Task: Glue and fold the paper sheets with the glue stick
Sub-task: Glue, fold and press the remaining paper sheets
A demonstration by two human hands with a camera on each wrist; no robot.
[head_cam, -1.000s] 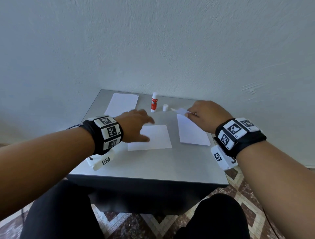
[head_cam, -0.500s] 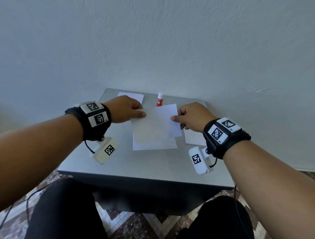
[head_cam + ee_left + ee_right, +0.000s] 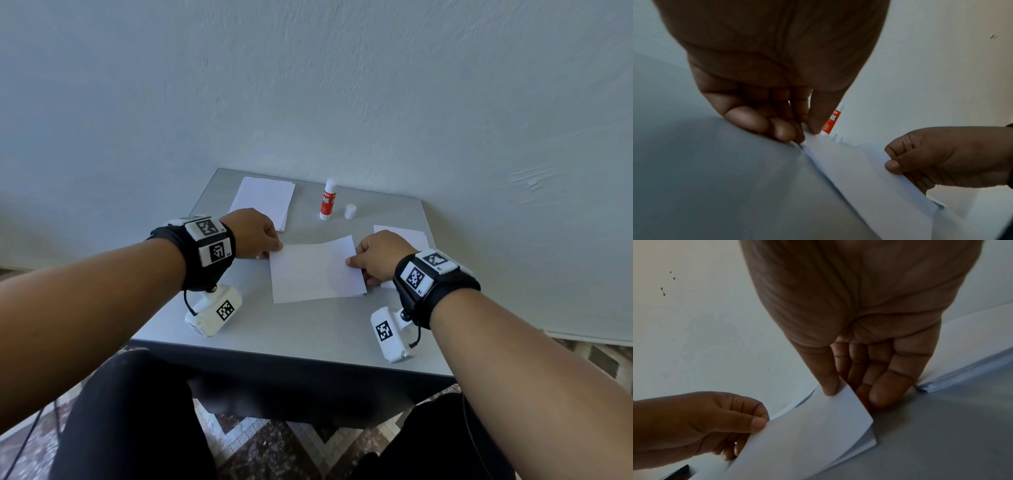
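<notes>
A person's left hand (image 3: 255, 234) and right hand (image 3: 380, 258) each pinch an opposite far corner of a white sheet (image 3: 315, 270) lowered over another sheet at the middle of the grey table (image 3: 308, 329). The uncapped glue stick (image 3: 328, 199) stands upright beyond it, its cap (image 3: 350, 211) just beside, with paper stacks (image 3: 263, 200) at either side.
</notes>
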